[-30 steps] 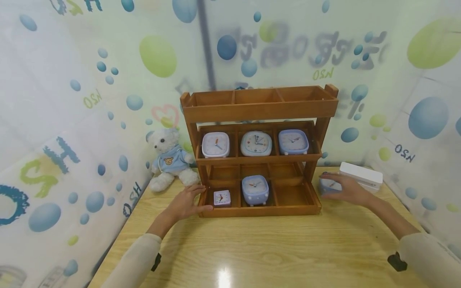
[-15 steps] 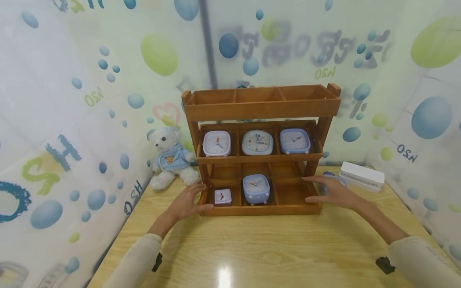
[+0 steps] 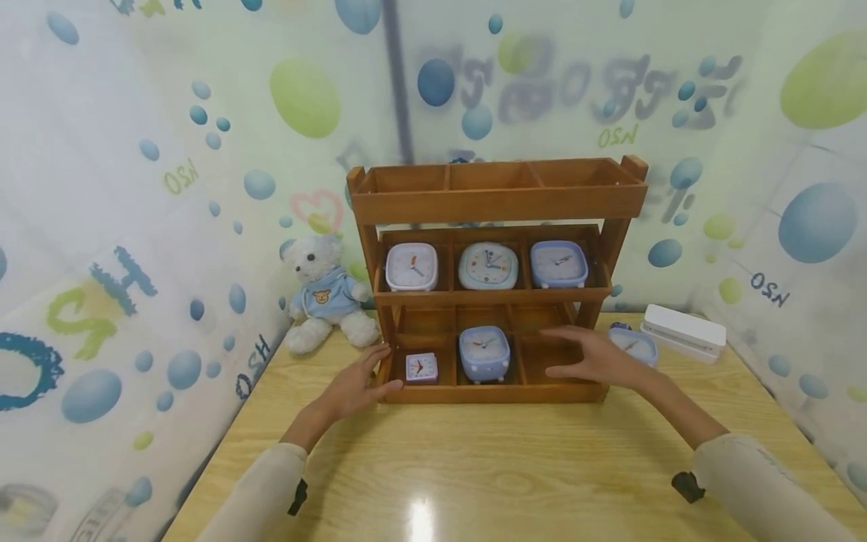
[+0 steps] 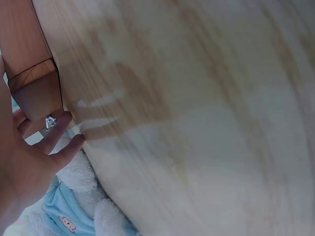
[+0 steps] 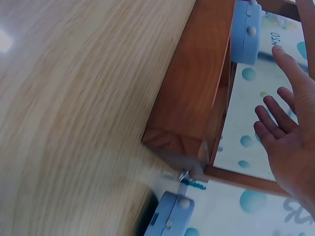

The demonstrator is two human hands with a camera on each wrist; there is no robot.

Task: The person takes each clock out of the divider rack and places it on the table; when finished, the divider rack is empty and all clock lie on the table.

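A brown wooden three-tier rack (image 3: 501, 205) stands on the table. My left hand (image 3: 355, 385) rests its fingers on the left end of the bottom tier, thumb near the front board. In front of the bottom right compartment is my right hand (image 3: 599, 357), fingers extended and holding nothing. The bottom tier bears a small square clock (image 3: 421, 367) at left and a blue alarm clock (image 3: 484, 354) in the middle. On the middle tier sit a white clock (image 3: 412, 267), a pale green clock (image 3: 488, 266) and a periwinkle clock (image 3: 558, 265). Another blue clock (image 5: 170, 216) stands right of the rack.
A white teddy bear (image 3: 323, 293) in a blue hoodie sits left of the rack. At the back right lies a white box-like object (image 3: 682, 331). The wood-grain table (image 3: 501, 467) extends toward me, with patterned walls around.
My right hand has moved left from the blue clock beside the rack to the bottom right compartment, leaving that clock on the table. My left hand has stayed at the rack's left end.
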